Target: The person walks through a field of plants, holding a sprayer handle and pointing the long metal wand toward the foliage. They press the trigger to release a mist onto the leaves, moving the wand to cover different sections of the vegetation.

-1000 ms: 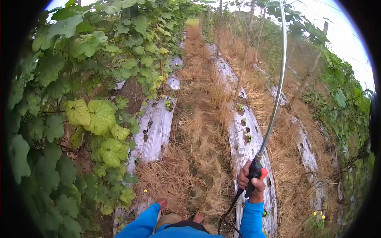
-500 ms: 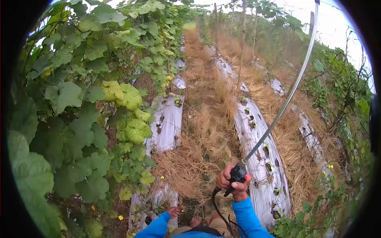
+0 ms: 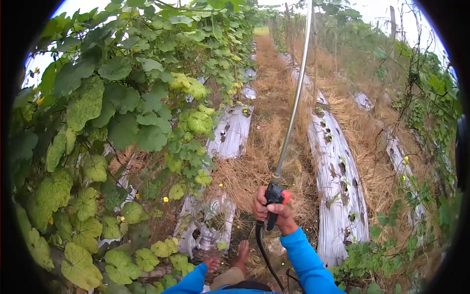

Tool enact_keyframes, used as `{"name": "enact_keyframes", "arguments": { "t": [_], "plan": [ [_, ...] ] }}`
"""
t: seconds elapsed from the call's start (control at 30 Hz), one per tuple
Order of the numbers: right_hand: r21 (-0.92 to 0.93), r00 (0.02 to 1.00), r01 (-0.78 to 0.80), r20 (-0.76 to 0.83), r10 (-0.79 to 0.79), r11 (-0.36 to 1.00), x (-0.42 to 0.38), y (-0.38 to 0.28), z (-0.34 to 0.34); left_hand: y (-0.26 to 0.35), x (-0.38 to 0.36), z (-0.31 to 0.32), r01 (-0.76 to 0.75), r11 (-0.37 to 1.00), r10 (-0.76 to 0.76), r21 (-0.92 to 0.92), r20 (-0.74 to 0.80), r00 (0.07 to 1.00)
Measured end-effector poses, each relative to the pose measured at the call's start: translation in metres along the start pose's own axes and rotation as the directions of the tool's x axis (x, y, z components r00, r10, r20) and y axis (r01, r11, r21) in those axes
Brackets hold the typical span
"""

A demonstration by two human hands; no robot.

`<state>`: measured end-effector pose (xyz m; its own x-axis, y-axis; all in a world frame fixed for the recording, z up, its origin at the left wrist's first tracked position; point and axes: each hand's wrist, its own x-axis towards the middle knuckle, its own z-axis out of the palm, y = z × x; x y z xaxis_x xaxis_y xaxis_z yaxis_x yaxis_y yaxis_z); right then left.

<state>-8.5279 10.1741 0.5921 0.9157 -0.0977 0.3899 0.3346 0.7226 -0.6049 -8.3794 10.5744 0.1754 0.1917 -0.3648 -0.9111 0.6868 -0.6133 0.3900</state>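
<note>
My right hand is closed around the black trigger handle of a spray wand, with a red part by the thumb. From the handle a long metal lance rises, tilted slightly right, and its tip is outside the view. A black hose hangs from the handle's underside toward my body. Low at my left side, my left hand hangs free beside my bare foot, near the torn plastic mulch. Its fingers are loosely apart and slightly blurred, with nothing visible in them.
Dense climbing vines with broad leaves and yellow flowers fill the left side. Planted beds under silvery plastic mulch run ahead on both sides of a dry-grass path. Wooden posts and more vines stand on the right.
The wand and my right hand have shifted left and up in view, and the lance stands more upright. My view has turned left, and one foot shows farther forward.
</note>
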Motion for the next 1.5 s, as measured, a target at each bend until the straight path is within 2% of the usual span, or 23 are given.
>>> {"name": "enact_keyframes", "arguments": {
  "t": [0.07, 0.13, 0.2, 0.27, 0.33, 0.4, 0.47, 0.57, 0.67, 0.73, 0.87, 0.93, 1.0, 1.07, 1.17, 1.2, 1.27, 1.37, 1.47, 1.5],
  "plan": [
    [0.008, 1.0, 0.004, 0.004, -0.004, 1.0, -0.005, 0.003, 0.02, -0.031, -0.014, -0.002, 0.137, 0.991, -0.136, -0.008, 0.099, 0.986],
    [0.017, 0.999, -0.006, 0.033, 0.006, 1.0, -0.005, 0.002, 0.037, -0.044, -0.054, 0.015, 0.149, 0.989, -0.15, 0.015, 0.049, 0.987],
    [0.016, 0.999, -0.009, 0.054, 0.008, 1.0, -0.004, 0.0, 0.055, -0.065, -0.081, 0.022, 0.111, 0.992, -0.098, 0.064, -0.174, 0.98],
    [0.01, 0.993, -0.025, 0.113, 0.024, 1.0, -0.002, -0.008, 0.075, -0.083, -0.083, 0.003, 0.094, 0.991, -0.079, 0.099, -0.148, 0.986],
    [0.016, 0.99, -0.035, 0.136, 0.033, 0.999, 0.003, -0.013, 0.089, -0.096, -0.086, -0.01, 0.05, 0.999, -0.05, -0.001, -0.003, 0.999],
    [0.06, 0.977, -0.044, 0.211, 0.03, 0.997, 0.009, -0.012, 0.101, -0.109, -0.086, -0.012, 0.01, 1.0, -0.01, -0.025, -0.015, 1.0],
    [0.053, 0.97, -0.04, 0.241, 0.026, 0.998, 0.011, -0.004, 0.115, -0.11, -0.098, 0.001, -0.026, 0.998, 0.03, 0.055, -0.075, 0.997],
    [0.121, 0.945, -0.022, 0.328, -0.019, 0.992, 0.01, 0.019, 0.14, -0.129, -0.087, -0.011, -0.084, 0.993, 0.085, 0.088, -0.01, 0.996],
    [0.163, 0.946, -0.023, 0.324, -0.032, 0.986, 0.003, 0.047, 0.16, -0.149, -0.09, -0.023, -0.078, 0.993, 0.075, 0.083, 0.041, 0.996],
    [0.176, 0.943, -0.061, 0.333, -0.001, 0.983, -0.006, 0.066, 0.17, -0.169, -0.095, -0.028, -0.03, 0.995, 0.03, 0.096, 0.002, 1.0],
    [0.212, 0.953, -0.08, 0.302, 0.013, 0.974, -0.026, 0.094, 0.186, -0.22, -0.112, -0.058, -0.102, 0.991, 0.103, 0.085, -0.007, 0.995],
    [0.184, 0.966, -0.075, 0.256, 0.026, 0.98, -0.041, 0.103, 0.204, -0.262, -0.106, -0.082, -0.009, 1.0, 0.009, 0.02, -0.013, 1.0],
    [0.185, 0.97, -0.064, 0.241, 0.017, 0.981, -0.068, 0.115, 0.215, -0.299, -0.108, -0.098, 0.077, 0.996, -0.078, -0.039, -0.006, 0.997],
    [0.147, 0.989, -0.045, 0.146, 0.023, 0.988, -0.101, 0.121, 0.229, -0.327, -0.138, -0.095, 0.084, 0.993, -0.086, -0.086, -0.018, 0.996],
    [0.136, 0.99, -0.049, 0.139, 0.03, 0.99, -0.158, 0.134, 0.256, -0.374, -0.14, -0.102, 0.1, 0.992, -0.095, -0.077, 0.06, 0.994],
    [0.128, 0.99, -0.044, 0.137, 0.027, 0.991, -0.177, 0.139, 0.264, -0.383, -0.143, -0.096, 0.097, 0.993, -0.092, -0.071, 0.066, 0.994],
    [0.026, 0.996, -0.02, 0.083, 0.018, 0.999, -0.216, 0.148, 0.278, -0.406, -0.148, -0.083, 0.091, 0.992, -0.096, -0.085, -0.054, 0.994],
    [-0.065, 0.997, 0.006, 0.077, -0.001, 0.998, -0.272, 0.15, 0.3, -0.428, -0.155, -0.06, 0.066, 0.996, -0.063, 0.053, -0.042, 0.997],
    [-0.14, 0.996, -0.034, 0.075, 0.045, 0.99, -0.34, 0.165, 0.322, -0.459, -0.16, -0.033, 0.134, 0.99, -0.134, 0.039, 0.01, 0.991],
    [-0.174, 0.998, -0.045, 0.041, 0.053, 0.984, -0.366, 0.172, 0.331, -0.479, -0.162, -0.023, 0.059, 0.997, -0.059, 0.039, 0.001, 0.998]
  ]
}}
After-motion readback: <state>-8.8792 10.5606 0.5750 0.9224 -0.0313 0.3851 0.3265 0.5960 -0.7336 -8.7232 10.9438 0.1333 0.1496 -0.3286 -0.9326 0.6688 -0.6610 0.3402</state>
